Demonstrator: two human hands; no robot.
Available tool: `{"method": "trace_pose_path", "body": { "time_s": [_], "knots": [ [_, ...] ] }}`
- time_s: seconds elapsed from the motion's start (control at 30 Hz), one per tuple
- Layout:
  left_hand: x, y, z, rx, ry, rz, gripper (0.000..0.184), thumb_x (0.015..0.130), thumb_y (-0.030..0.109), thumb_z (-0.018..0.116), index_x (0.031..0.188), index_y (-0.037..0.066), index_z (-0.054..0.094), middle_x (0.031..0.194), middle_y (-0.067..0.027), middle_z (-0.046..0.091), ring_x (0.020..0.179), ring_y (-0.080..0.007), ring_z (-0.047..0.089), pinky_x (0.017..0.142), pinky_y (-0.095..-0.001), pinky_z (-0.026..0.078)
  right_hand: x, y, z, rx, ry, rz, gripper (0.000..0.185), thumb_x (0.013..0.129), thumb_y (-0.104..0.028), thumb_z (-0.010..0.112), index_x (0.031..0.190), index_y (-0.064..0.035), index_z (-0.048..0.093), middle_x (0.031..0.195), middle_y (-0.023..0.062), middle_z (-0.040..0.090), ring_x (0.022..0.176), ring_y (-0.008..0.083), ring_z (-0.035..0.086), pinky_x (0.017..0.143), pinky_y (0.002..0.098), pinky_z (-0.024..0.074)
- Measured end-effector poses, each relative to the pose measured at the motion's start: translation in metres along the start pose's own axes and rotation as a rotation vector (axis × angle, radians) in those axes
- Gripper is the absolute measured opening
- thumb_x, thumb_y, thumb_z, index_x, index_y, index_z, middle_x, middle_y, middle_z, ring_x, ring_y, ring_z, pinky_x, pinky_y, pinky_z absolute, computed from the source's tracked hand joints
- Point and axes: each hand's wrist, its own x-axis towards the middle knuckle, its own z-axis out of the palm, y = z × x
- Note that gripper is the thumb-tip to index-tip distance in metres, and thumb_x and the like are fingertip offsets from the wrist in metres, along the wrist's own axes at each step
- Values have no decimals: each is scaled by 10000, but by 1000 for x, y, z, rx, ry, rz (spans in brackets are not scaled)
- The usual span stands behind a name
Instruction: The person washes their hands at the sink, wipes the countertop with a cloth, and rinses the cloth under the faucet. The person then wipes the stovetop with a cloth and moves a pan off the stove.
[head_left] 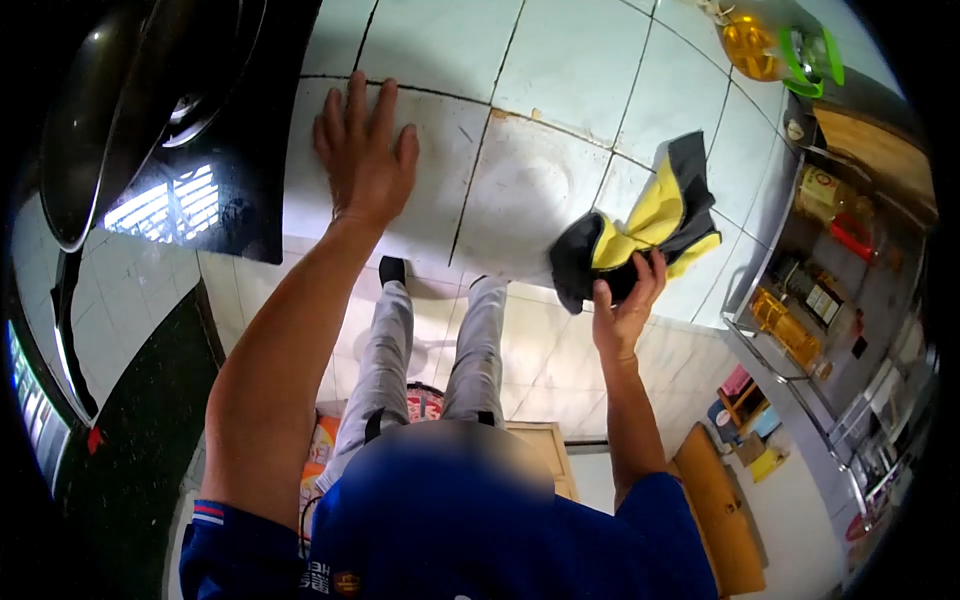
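Yellow-and-black cloth (642,222) bunched on the tiled surface (530,190): right hand (624,320) apparently gripping it, fingers curled; left hand (366,170) flat, fingers spread. Shifting it likely needs a steady hold.

From head height, the view faces steeply down, overlooking tiled counter (560,60).

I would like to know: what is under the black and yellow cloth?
White counter tiles show beside the cloth, which the right hand grips. The cloth covers what is directly beneath, so that cannot be seen.
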Motion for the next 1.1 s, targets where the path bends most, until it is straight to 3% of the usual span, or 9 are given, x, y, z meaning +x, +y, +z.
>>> {"method": "trace_pose_path", "body": {
  "time_s": [0.07,0.17,0.33,0.53,0.63,0.73,0.8,0.87,1.1],
  "knots": [
    [0,2,-1,7,-29,-26,558,899,292,509,1410,154,334,1489,-158,224,1342,-413,203,1077,-566,144,-5,5,11,-36,-10,5,839,709,-161,716,1400,-22,260,1474,246,166,1356,429,178,1100,473,184],
    [-1,1,2,22,-30,-38,560,900,279,519,1415,159,332,1492,-150,226,1353,-404,196,1086,-564,137,-6,-18,45,-355,40,73,1191,572,-376,832,1452,-2,123,1491,291,73,1364,467,117,1093,571,93],
    [2,2,3,28,-10,-34,554,896,285,520,1406,153,346,1482,-155,248,1347,-407,208,1084,-566,145,5,-55,84,-450,94,212,1231,615,-557,775,1449,21,77,1474,336,20,1362,505,55,1087,594,85],
    [-2,2,2,28,17,-30,560,887,283,521,1404,156,349,1479,-152,260,1339,-414,228,1084,-565,148,34,-115,130,-438,95,157,1196,647,-702,641,1428,52,137,1452,366,84,1342,528,117,1083,596,114],
    [3,4,-4,21,50,-42,520,871,277,559,1360,158,428,1464,-137,287,1330,-394,248,1078,-558,152,41,-129,136,-398,110,154,1164,651,-716,628,1406,53,189,1432,374,129,1327,536,143,1081,590,125],
    [13,16,-12,-108,149,70,415,837,257,613,1228,126,564,1313,-136,471,1220,-342,415,1018,-487,305,42,-128,136,-376,114,140,1163,653,-699,648,1410,48,179,1433,372,128,1329,536,138,1086,584,123],
    [34,42,-13,-521,-6,192,271,757,203,669,1011,110,655,1014,-76,596,985,-273,548,839,-417,454,41,-127,136,-382,98,144,1170,656,-674,672,1420,43,149,1437,369,124,1332,536,130,1089,581,118],
    [48,66,-14,-484,-45,279,265,781,204,662,1021,94,659,897,-84,613,880,-282,585,750,-372,485,43,-129,136,-390,79,166,1173,661,-652,683,1425,42,125,1438,371,117,1336,537,119,1089,582,115],
    [72,81,7,-372,-137,437,102,778,158,632,860,97,633,876,-70,594,872,-270,584,735,-388,491,43,-127,137,-393,117,116,1126,684,-627,667,1416,59,156,1435,374,132,1334,530,139,1086,574,129]
  ]
}}
